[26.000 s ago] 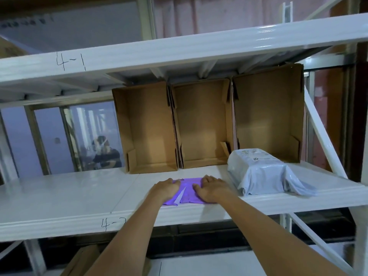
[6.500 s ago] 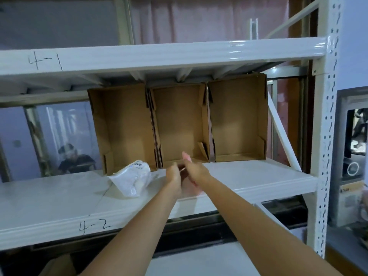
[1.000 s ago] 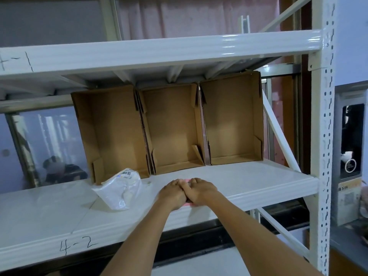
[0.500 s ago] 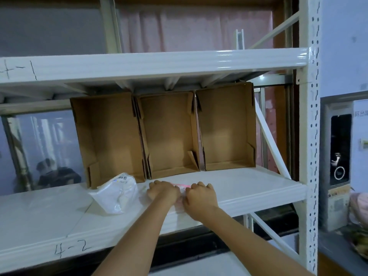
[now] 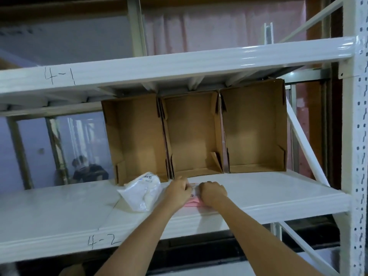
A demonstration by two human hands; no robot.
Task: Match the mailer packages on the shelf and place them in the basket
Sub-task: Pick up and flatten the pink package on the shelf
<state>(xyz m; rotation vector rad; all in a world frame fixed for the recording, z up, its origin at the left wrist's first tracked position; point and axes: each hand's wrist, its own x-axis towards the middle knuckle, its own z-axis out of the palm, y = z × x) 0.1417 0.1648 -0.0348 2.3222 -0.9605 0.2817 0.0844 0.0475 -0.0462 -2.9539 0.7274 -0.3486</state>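
A flat pink mailer [image 5: 192,204] with a white label lies on the white shelf [image 5: 268,194] marked 4-2, mostly hidden under my hands. My left hand [image 5: 178,193] rests on its left part with the fingers curled over it. My right hand [image 5: 212,193] sits on its right part, knuckles up, fingers curled down onto it. A white plastic mailer [image 5: 142,193] with a barcode label lies just left of my left hand, bulging and crumpled.
Three open cardboard boxes [image 5: 196,134] stand side by side at the back of the shelf, all seen empty. A white upright post [image 5: 356,136] bounds the right side, with a diagonal brace [image 5: 304,148]. A person sits far behind the rack at left.
My hands have stayed on the pink mailer, now slightly apart. The view has shifted so the shelf sits further right and lower in the frame.
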